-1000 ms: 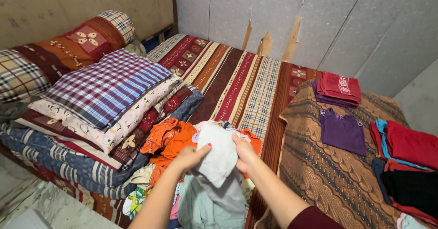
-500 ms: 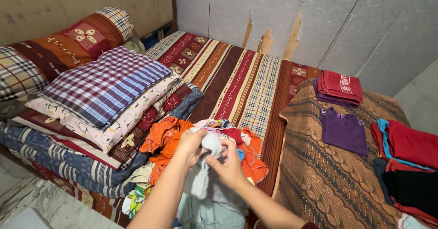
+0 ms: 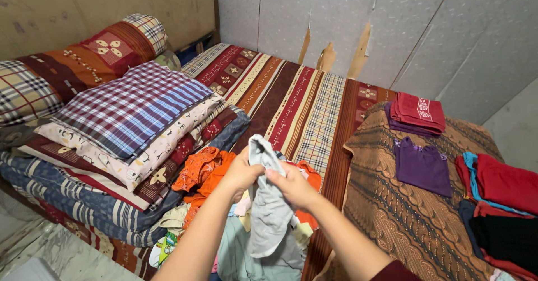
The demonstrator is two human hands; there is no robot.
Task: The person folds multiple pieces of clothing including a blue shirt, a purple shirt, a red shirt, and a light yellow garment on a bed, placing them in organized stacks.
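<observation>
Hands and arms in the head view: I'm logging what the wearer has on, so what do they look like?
Both forearms are bare. The right arm shows a dark maroon sleeve edge near the elbow. The left hand and right hand wear no gloves; no rings or watch visible.

This is a bedroom in a modest home. A low bed under a striped sheet fills the room, with a stack of folded blankets and checked pillows along one side. The panelled wall has torn patches, and what seems a pale tiled floor shows at the corner.
</observation>
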